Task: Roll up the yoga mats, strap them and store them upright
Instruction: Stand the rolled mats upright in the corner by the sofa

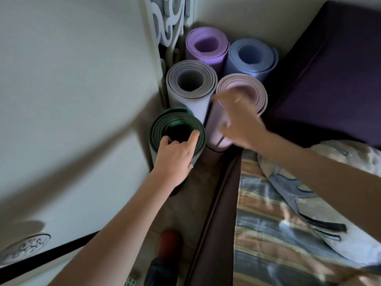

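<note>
Several rolled yoga mats stand upright in a corner: a dark green mat (162, 122) nearest, a pale grey mat (190, 100) behind it, a pink mat (218, 129) to its right, a purple mat (206, 45) and a blue mat (252, 56) at the back. My left hand (175, 155) grips the top rim of the green mat, index finger on the rim and other fingers curled inside the roll. My right hand (239, 120) is blurred over the pink mat, fingers spread and holding nothing.
A white wall or cabinet side (72, 100) runs along the left, with a carved white panel (169, 19) above the mats. A dark purple sofa (329, 79) and a striped patterned cover (278, 223) flank the right. A narrow strip of floor (185, 203) lies between.
</note>
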### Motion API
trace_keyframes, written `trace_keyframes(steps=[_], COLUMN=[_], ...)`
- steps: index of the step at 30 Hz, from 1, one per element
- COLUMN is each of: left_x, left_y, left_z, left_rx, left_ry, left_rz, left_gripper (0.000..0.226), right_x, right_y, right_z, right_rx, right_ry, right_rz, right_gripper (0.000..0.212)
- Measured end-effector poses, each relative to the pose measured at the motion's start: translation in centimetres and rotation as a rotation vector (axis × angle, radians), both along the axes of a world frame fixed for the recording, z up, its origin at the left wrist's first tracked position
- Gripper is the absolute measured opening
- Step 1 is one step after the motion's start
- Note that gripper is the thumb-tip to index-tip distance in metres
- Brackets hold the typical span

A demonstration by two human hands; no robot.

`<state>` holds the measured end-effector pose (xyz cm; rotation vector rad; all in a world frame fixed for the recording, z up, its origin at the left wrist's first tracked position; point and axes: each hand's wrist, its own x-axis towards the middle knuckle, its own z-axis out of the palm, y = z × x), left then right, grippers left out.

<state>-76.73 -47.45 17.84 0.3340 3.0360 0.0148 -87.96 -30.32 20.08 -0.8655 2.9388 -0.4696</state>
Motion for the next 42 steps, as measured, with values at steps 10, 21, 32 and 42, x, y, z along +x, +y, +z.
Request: trace_keyframes(steps=[10,21,32,42], left_x=[2.6,-0.1,0.0,-0.5], left_y=[-5.1,-4.7,-4.4,-4.4], left_z=[0.4,-2.5,-2.5,-2.5], left_rx=[0.013,0.037,0.081,0.091], left_ry=[0.203,0.088,0.191,0.08], left_rz=[0.132,0.142,0.146,0.174], left_gripper=[0.061,0.076,0.077,0.071], right_x=[4.7,3.5,5.6,5.0], right_y=[-5.3,-6.2,-4.7,-3.3], right_z=[-0.2,-3.8,-4.3,-3.2], right_rx=[0.11,0.172,-0.347,-0.45], right_ry=[-0.142,-0.196,-0.409,-0.472], right_rz=[0.224,0.017,-0.414,-0.37], right_gripper=[0.053,0.07,0.09,0.07])
